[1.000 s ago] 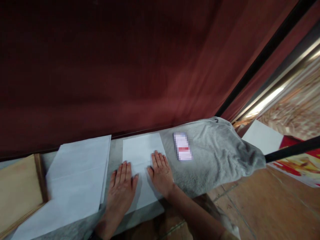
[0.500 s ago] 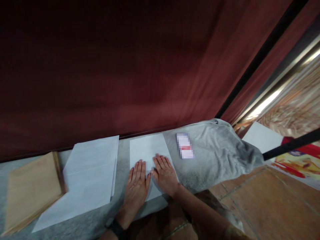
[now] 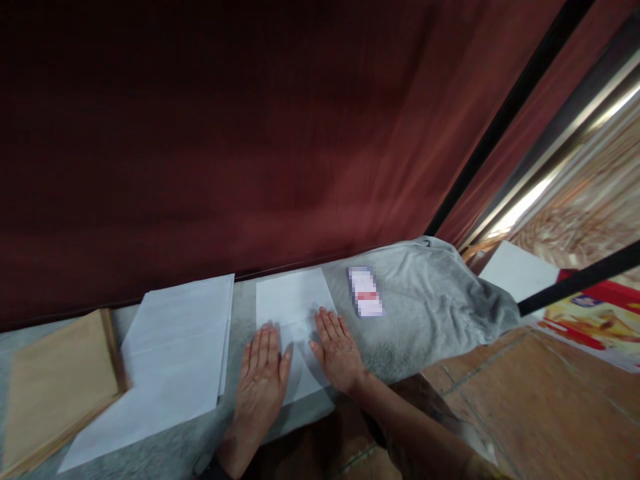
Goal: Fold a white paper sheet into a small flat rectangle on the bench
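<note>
Lying on the grey cloth (image 3: pixel 415 330), right of the larger papers (image 3: pixel 177 357), the white paper sheet (image 3: pixel 293 300) has your left hand (image 3: pixel 263 373) and right hand (image 3: pixel 340 351) wider apart than half a second ago, suggesting outward smoothing; both lie flat, gripping nothing. Its long axis runs near to far, far end slightly left.

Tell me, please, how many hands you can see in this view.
2: the left hand, palm down over the left edge of the smaller white paper, and the right hand, palm down over its right edge.
</note>
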